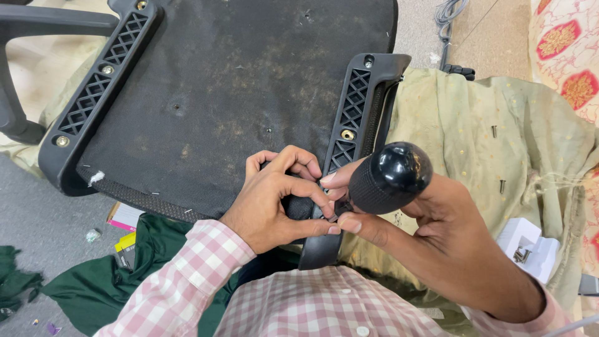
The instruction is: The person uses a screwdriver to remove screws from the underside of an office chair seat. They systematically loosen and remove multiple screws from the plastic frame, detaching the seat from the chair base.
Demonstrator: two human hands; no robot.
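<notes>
screwdriver tip: hidden behind my left hand [274, 200] and right fingers [349, 223]
fastener there: I cannot tell
armrest bracket [359, 118], near end: covered by my hands
upturned seat [237, 93]: far edge cut off at the top
white box [529, 246]: contents too small to tell
left corner scraps [93, 235]: too small to tell

Grey floor [37, 224] shows at eight o'clock, tan floor [493, 31] at one. An olive cloth [462, 125] spreads at three, a green cloth [93, 287] at seven, a red-patterned cushion [564, 50] at two, grey cables [448, 12] at twelve.
</notes>
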